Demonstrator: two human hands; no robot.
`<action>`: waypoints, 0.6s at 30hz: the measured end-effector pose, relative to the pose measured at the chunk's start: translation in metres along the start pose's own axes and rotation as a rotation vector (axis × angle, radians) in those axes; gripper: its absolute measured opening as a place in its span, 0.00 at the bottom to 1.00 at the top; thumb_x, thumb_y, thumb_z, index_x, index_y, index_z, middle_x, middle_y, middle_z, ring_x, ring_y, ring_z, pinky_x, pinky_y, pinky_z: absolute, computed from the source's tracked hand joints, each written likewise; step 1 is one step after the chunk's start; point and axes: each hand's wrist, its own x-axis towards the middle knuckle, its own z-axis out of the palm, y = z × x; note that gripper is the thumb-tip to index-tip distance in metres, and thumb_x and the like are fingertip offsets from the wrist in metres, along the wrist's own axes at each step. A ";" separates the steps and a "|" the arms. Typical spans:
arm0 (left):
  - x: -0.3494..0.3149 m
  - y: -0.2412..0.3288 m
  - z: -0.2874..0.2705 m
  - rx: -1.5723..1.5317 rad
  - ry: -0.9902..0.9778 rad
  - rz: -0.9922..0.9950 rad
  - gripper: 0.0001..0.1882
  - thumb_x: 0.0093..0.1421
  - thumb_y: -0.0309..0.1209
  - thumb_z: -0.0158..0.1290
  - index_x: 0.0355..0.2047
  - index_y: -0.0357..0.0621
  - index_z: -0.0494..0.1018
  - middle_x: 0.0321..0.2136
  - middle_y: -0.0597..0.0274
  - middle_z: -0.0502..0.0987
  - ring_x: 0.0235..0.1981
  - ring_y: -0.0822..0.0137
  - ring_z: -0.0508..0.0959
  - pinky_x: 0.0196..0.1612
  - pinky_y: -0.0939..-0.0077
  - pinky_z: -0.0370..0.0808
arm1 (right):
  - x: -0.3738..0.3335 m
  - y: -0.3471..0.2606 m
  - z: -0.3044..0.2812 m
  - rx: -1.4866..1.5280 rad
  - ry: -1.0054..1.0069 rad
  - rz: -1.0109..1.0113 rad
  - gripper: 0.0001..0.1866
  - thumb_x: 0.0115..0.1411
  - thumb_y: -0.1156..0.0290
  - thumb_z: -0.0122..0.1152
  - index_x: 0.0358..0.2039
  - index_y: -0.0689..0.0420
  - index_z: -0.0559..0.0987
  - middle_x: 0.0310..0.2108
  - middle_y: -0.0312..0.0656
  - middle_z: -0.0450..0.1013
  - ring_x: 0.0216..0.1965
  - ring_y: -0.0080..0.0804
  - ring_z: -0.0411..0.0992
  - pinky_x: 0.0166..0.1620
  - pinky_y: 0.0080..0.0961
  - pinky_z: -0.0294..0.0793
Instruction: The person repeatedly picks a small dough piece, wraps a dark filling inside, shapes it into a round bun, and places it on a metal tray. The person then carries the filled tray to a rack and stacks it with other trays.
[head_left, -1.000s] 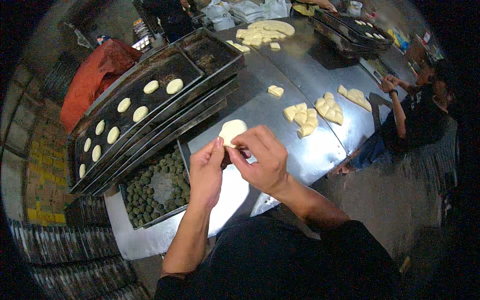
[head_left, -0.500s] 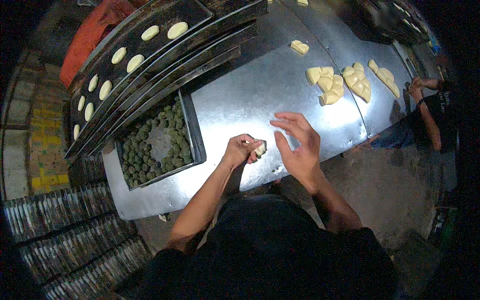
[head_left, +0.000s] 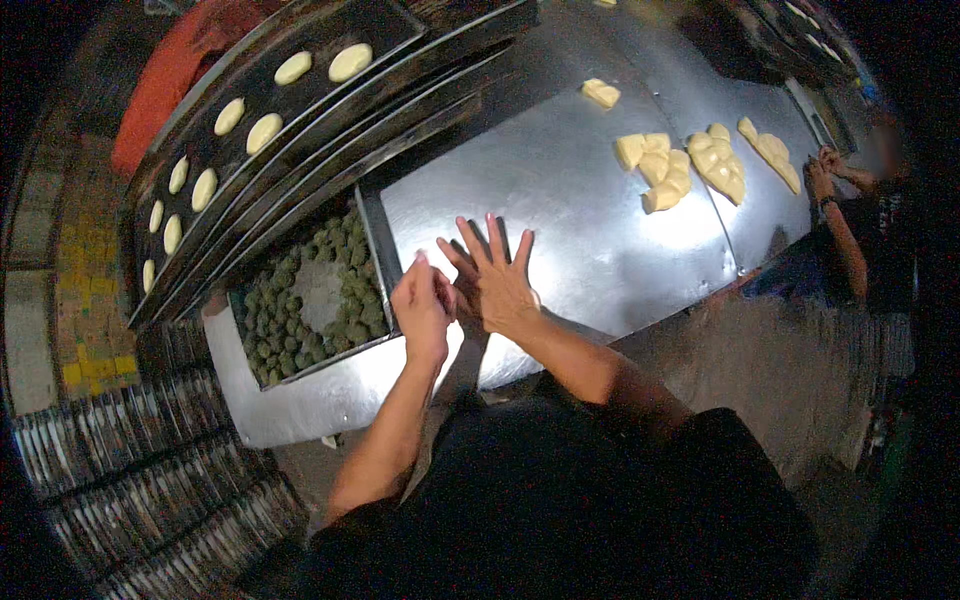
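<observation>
My right hand (head_left: 500, 285) lies flat on the metal table (head_left: 570, 170), fingers spread wide. A small pale edge of dough (head_left: 536, 298) peeks out beside the heel of that palm; the rest is covered. Just left of it, my left hand (head_left: 425, 305) is raised beside the filling tray, its fingers curled together. Whatever they may hold is hidden. The tray (head_left: 372, 240) has a dark rim and contains many dark green balls of filling (head_left: 285, 325). Farther right on the table sit cut lumps of pale dough (head_left: 658, 170), another dough cluster (head_left: 717, 165) and a long strip of dough (head_left: 770, 155).
Stacked dark baking trays (head_left: 400, 60) slant across the upper left, the top one bearing oval dough pieces (head_left: 264, 133). A small dough piece (head_left: 600, 93) lies at the far side. Another person's hands (head_left: 825, 170) are at the right edge. Racked trays (head_left: 130, 430) stand lower left.
My right hand has come down and left from the air onto the table, fingers spreading. My left hand has moved left; the dough piece seen in it is no longer visible there.
</observation>
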 end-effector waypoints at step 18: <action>0.108 -0.167 0.362 0.605 -0.765 0.680 0.37 0.52 0.37 0.60 0.64 0.59 0.67 0.61 0.47 0.69 0.65 0.47 0.65 0.64 0.53 0.65 | -0.103 0.078 -0.059 0.376 -0.491 0.088 0.30 0.62 0.61 0.60 0.62 0.58 0.68 0.49 0.47 0.76 0.46 0.43 0.75 0.53 0.38 0.73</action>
